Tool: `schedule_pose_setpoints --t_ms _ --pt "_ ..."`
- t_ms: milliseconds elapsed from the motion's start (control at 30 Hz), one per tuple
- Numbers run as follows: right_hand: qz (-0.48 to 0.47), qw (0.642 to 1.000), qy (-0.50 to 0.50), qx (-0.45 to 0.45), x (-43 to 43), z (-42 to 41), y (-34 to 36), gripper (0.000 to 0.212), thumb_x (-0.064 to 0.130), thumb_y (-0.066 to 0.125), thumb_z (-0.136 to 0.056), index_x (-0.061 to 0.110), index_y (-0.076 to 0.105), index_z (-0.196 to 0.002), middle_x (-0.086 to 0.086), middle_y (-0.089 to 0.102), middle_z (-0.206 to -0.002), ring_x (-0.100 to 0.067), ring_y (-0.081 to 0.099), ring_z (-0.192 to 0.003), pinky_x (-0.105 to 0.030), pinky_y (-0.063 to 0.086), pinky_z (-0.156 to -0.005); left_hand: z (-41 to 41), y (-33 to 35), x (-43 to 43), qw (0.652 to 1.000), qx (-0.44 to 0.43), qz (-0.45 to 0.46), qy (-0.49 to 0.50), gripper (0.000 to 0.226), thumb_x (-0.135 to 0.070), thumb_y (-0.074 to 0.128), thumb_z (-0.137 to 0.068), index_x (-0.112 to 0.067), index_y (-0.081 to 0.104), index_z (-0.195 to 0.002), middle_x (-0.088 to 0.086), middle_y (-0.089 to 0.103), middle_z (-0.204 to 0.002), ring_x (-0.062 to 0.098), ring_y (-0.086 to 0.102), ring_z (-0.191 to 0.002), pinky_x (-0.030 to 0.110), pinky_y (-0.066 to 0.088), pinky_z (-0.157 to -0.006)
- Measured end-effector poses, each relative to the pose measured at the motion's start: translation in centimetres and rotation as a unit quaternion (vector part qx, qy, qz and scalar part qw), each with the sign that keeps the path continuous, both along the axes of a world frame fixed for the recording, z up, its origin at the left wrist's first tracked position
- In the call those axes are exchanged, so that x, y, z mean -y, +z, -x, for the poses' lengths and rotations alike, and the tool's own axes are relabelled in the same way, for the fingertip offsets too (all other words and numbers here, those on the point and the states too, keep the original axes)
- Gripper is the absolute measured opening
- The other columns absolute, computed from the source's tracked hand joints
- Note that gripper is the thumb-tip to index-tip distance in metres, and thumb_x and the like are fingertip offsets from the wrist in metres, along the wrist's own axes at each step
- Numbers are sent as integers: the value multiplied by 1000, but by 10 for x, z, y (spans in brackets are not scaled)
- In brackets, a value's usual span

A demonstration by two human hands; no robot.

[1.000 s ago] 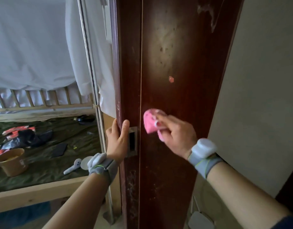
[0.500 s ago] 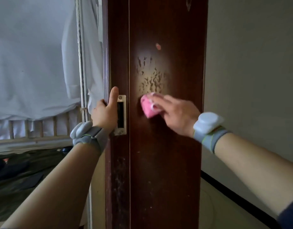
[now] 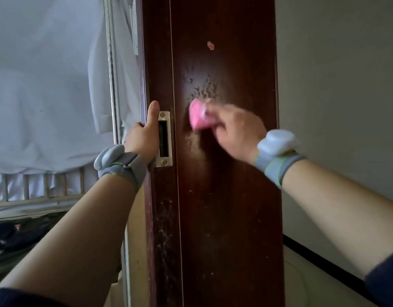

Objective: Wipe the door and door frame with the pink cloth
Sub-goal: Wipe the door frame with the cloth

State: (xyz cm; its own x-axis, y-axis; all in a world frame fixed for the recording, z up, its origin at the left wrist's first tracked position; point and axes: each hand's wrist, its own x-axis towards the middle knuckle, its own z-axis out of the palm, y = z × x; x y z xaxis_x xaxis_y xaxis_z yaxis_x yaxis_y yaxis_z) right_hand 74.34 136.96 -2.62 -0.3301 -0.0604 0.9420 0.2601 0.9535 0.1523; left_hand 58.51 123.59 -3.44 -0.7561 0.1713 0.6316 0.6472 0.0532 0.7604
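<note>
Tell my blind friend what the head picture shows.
A right hand holds a bunched pink cloth against a dark brown wooden door frame, below dark smudges. The left hand grips the frame's edge beside a silver metal strike plate.

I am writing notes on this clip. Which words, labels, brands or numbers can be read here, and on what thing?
None can be read. The door frame, its metal strike plate, the pink cloth, the left wrist band and the right wrist band show no lettering; the cloth is blurred.

The pink cloth (image 3: 197,117), bunched up, presses against the dark brown door frame (image 3: 224,207). It sits just under some dark flecks (image 3: 202,89), right of the strike plate (image 3: 164,138).
</note>
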Motion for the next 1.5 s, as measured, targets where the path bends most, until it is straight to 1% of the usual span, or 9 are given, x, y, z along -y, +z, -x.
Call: schedule_pose_setpoints --t_ms 100,233,367,567,667,900,1067,1333,1500 --pt "64 996 -13 -61 7 15 -1 49 19 46 -89 35 46 -135 -11 61 -119 -36 61 -97 -38 50 -79 -1 -2 0 1000 -3 -8 -7 100 -96 15 -60 -13 61 -91 12 64 -93 34 59 -97 48 44 -95" --pt "-108 993 28 39 22 25 -62 57 0 60 -69 17 59 -124 -11 62 -89 -30 60 -60 -28 43 -46 -5 -1 2 1000 -6 -15 -8 104 -97 14 -57 -11 62 -91 15 65 -95 35 60 -97 48 44 -95" --pt "-212 957 50 189 9 2 -67 57 3 59 -74 25 57 -126 -6 63 -90 -25 61 -65 -29 47 -48 -3 -10 3 999 -41 -1 13 80 -84 25 -79 -10 55 -82 13 59 -89 31 56 -92 36 40 -84" --pt "154 979 -91 -99 -68 -42 -23 49 16 42 -91 32 41 -138 -13 60 -120 -39 60 -95 -40 47 -76 -7 -23 6 998 -47 35 17 79 -73 23 -88 -3 61 -83 7 50 -68 27 52 -78 30 31 -75" --pt "117 988 -74 -74 -62 -30 -61 56 8 44 -89 24 38 -142 -9 49 -137 -42 61 -89 -41 49 -71 -7 -24 1 999 -39 17 29 88 -73 24 -88 0 55 -125 2 47 -68 13 49 -67 27 29 -73" --pt "-71 992 -35 102 -53 -40 -78 60 11 53 -87 28 37 -143 -6 61 -117 -37 62 -74 -35 46 -54 -15 -27 4 999 -40 20 30 75 -75 20 -87 -8 51 -70 8 49 -69 28 49 -78 35 32 -75" --pt "167 977 -100 -92 -86 -46 -53 55 16 42 -92 31 32 -144 -11 51 -134 -42 59 -94 -43 48 -79 -11 -29 1 999 -41 8 27 79 -76 20 -86 -5 55 -77 10 52 -75 29 51 -83 35 34 -77" --pt "-116 983 16 141 -30 -23 -120 56 12 41 -78 21 48 -132 -8 65 -97 -33 64 -67 -33 47 -44 -11 -27 1 998 -27 26 42 92 -78 19 -85 1 61 -105 18 57 -99 30 52 -91 34 35 -81" --pt "123 986 -46 -106 -58 -39 -49 45 14 52 -87 27 53 -130 -16 66 -106 -42 61 -86 -39 46 -69 -7 -28 2 999 -25 12 39 92 -81 21 -82 0 61 -98 23 60 -101 35 56 -95 42 41 -88"
